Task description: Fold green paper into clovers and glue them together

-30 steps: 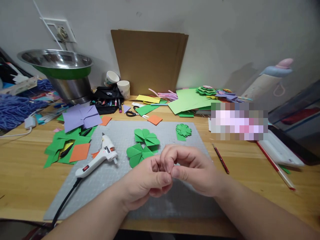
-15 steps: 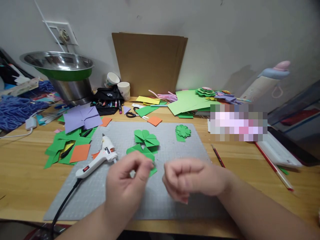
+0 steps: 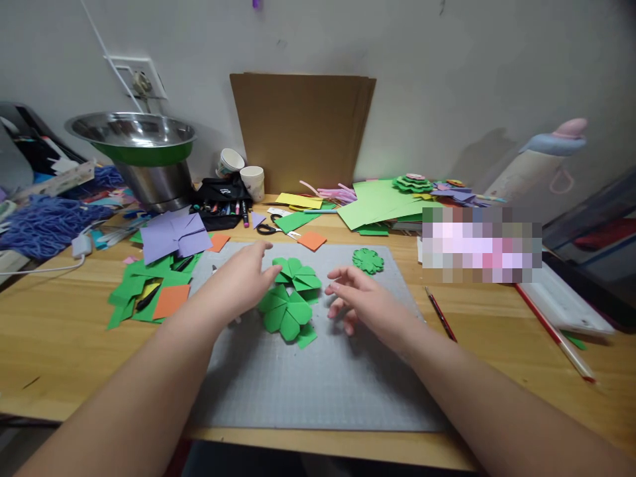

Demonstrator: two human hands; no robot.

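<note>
Two green paper flowers lie close together on the grey cutting mat (image 3: 318, 391): a nearer flower (image 3: 285, 315) and a farther flower (image 3: 301, 275) partly behind it. My left hand (image 3: 248, 275) hovers at their left with fingers apart, holding nothing. To their right, my right hand (image 3: 365, 301) is open and empty, its fingers spread toward the flowers. A smaller layered green paper flower (image 3: 368, 260) rests beyond my right hand. The glue gun is mostly hidden under my left hand and forearm.
Green paper scraps (image 3: 126, 291) and an orange square (image 3: 171, 301) lie left of the mat. Scissors (image 3: 268, 230), a black pencil case (image 3: 223, 199) and paper cups (image 3: 253, 182) stand behind. A dark red pencil (image 3: 440, 315) lies on the right. A metal bowl (image 3: 134, 136) is at back left.
Both hands have reached forward and opened from closed fingers. My left arm now covers the glue gun. The nearer green flower shows fully, and the view has shifted slightly.
</note>
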